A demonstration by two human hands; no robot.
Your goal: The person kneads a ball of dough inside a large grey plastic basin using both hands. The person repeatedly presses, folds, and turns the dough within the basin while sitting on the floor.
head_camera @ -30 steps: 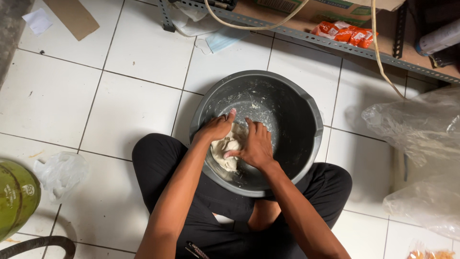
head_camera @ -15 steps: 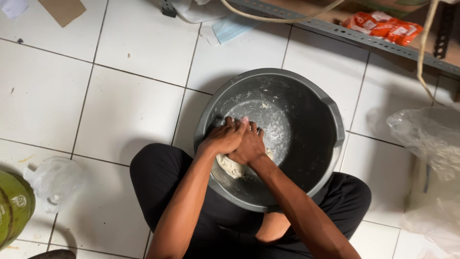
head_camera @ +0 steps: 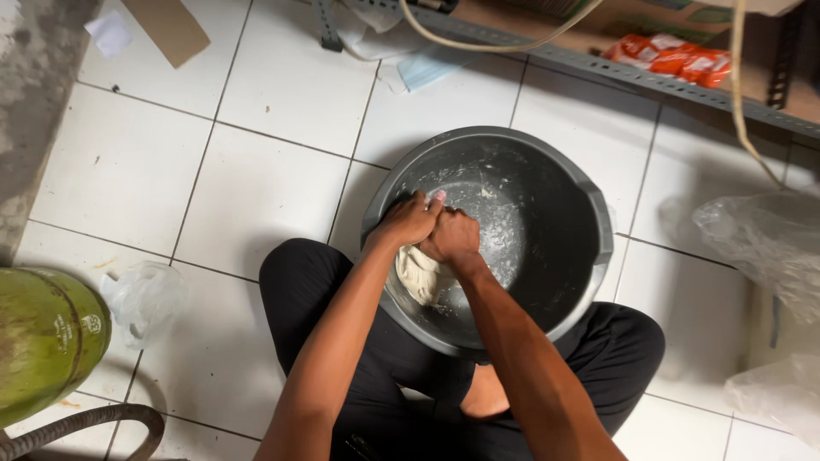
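- The left hand (head_camera: 408, 220) and the right hand (head_camera: 450, 236) are both curled into fists, knuckles touching, and press down side by side on a pale lump of dough (head_camera: 423, 275).
- The dough lies in the dark grey bucket (head_camera: 589, 248), against the wall nearest the person, and only its near part shows below the fists.
- The bucket stands on the white tiled floor (head_camera: 256, 179), between the knees of the person, who sits cross-legged in black trousers (head_camera: 316, 290).
- Judging by the look of it, the mixing is done: the dough holds together as one mass. The floury smears on the bucket's bottom and walls suggest the kneading is not finished, and the lump looks rough rather than smooth.
- An orange packet (head_camera: 670, 58) lies on a low metal shelf (head_camera: 547, 53) along the far edge of the floor.
- A brown cardboard piece (head_camera: 166, 27) lies at the far left corner.
- A green gas cylinder (head_camera: 43, 341) stands at the left edge, with a crumpled clear bag (head_camera: 145, 299) just beside it.
- More clear plastic bags (head_camera: 760, 239) lie along the right edge.
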